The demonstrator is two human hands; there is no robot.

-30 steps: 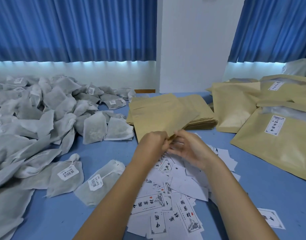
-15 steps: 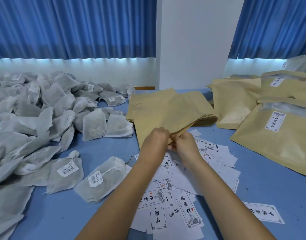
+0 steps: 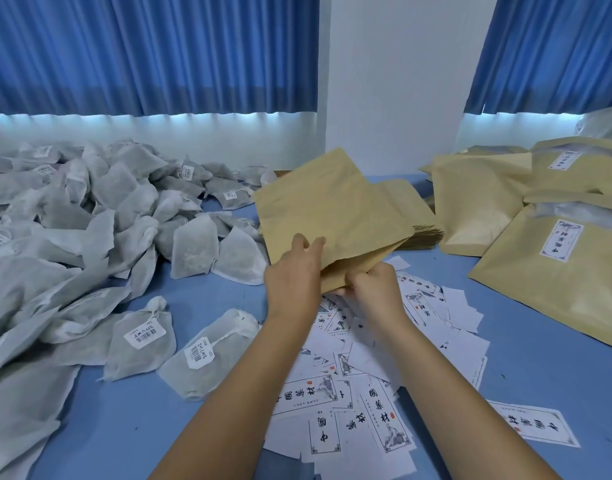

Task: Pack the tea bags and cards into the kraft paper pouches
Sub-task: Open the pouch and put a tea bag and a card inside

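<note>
One kraft paper pouch [image 3: 332, 216] was held tilted above the desk [image 3: 131, 431], over the scattered cards [image 3: 363, 403]. The left hand [image 3: 294, 275] was clamped on its near edge, fingers laid on the upper face. The right hand [image 3: 375, 289] was pinched on the same edge, just beside the left. A stack of empty pouches [image 3: 415, 209] was noted behind. Tea bags [image 3: 90, 230] were heaped at left, filled pouches [image 3: 567, 271] at right.

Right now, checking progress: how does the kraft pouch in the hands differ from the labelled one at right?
The held tan kraft paper pouch looks flat, plain; the labelled kraft pouch bulges, shows a white card. Held pouch is lifted; labelled pouch lies down. Both tan.
</note>
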